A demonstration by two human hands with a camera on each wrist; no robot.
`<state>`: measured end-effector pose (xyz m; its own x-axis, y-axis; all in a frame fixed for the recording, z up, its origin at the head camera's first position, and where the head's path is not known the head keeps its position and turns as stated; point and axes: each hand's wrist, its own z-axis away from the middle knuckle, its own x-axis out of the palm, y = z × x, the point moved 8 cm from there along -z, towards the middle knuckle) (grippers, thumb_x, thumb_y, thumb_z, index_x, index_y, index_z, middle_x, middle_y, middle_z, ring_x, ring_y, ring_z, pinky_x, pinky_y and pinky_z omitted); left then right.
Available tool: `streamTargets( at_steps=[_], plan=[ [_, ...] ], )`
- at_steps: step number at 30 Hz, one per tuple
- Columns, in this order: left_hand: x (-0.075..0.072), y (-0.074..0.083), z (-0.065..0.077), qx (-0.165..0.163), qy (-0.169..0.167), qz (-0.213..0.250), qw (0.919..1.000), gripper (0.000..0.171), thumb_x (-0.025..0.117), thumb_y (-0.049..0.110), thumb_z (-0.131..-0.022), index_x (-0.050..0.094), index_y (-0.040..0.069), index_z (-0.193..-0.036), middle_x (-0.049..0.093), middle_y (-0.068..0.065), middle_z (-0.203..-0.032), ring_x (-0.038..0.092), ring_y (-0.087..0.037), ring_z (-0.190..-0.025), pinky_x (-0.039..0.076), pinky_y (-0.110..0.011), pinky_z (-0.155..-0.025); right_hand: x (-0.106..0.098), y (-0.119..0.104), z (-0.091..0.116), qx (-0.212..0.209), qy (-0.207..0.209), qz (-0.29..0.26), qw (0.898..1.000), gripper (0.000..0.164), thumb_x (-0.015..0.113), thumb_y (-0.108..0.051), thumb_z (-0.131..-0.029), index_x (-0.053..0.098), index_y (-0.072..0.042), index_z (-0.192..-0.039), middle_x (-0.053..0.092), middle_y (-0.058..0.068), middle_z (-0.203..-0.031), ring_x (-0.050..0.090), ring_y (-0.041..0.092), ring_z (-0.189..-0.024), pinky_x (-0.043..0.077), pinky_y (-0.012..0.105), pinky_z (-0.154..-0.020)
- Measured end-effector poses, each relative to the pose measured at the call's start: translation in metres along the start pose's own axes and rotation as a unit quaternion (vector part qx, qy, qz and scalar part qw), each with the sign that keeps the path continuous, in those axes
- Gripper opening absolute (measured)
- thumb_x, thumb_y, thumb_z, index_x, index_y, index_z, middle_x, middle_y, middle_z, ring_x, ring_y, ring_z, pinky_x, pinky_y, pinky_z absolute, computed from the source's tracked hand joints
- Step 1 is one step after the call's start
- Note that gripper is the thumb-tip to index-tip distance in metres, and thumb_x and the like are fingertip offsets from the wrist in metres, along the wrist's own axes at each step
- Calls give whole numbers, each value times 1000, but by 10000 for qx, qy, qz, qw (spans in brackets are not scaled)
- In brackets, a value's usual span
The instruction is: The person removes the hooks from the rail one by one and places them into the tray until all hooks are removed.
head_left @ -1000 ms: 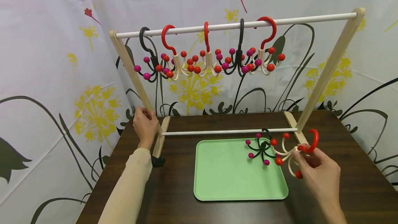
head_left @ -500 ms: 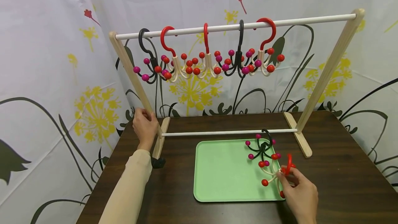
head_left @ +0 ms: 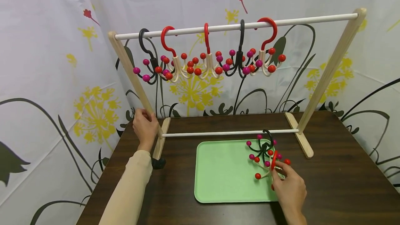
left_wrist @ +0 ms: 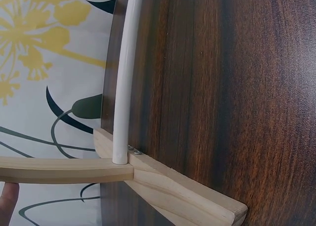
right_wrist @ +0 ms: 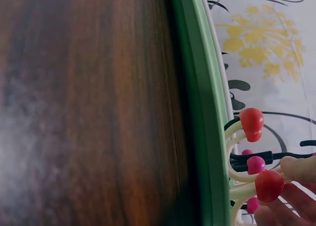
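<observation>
In the head view my left hand (head_left: 145,127) grips the wooden rack's left post (head_left: 134,75) low down, near its foot. A fingertip lies against that post (left_wrist: 64,169) in the left wrist view. Over the right side of the green tray (head_left: 218,197), my right hand (head_left: 290,186) pinches a cream multi-arm hanger with red ball tips by the neck, just under its red hook (head_left: 274,160). Its arms are low at the tray; I cannot tell whether they touch it. Beside it a black multi-arm hanger (head_left: 264,147) with magenta balls lies on the tray.
Several similar hangers, such as a red-hooked one (head_left: 168,41) and a black one (head_left: 240,44), hang from the rack's white top rod (head_left: 312,19). A lower rod (head_left: 231,133) runs behind the tray. The dark table (head_left: 343,183) meets a patterned curtain (head_left: 47,61).
My right hand has brought the cream hanger left and down, from beside the tray's right edge to over the tray. My left hand has stayed on the post.
</observation>
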<state>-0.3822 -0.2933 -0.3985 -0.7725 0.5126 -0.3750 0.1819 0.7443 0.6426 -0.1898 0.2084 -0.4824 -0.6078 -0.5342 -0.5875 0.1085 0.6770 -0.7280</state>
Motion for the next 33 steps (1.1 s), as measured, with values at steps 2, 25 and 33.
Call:
streamTargets(
  at_steps=[2,25,33],
  plan=[
    [0,0,1,6,-26,-3,10000,20,68,12,-84,54,0,-91,54,-15,-81,56,-37,-73,42,-53,-68,1,-1,-1,-44,58,11,10000,23,78,-14,-80,76,-16,-103,75,9,-88,70,26,-65,43,43,-49],
    [0,2,1,5,-58,-8,10000,21,69,12,-85,54,-1,-92,54,-16,-81,55,-37,-73,42,-53,-68,-7,-7,1,-446,59,-140,9989,33,80,-7,-78,75,-13,-110,74,8,-97,72,26,-75,52,45,-62],
    [-1,3,1,34,-67,2,10000,20,68,12,-84,55,-1,-92,54,-16,-81,55,-37,-73,42,-52,-67,-40,-15,-3,-583,319,-355,9972,33,79,3,-76,75,-9,-107,74,6,-91,67,6,-77,42,5,-61]
  ],
)
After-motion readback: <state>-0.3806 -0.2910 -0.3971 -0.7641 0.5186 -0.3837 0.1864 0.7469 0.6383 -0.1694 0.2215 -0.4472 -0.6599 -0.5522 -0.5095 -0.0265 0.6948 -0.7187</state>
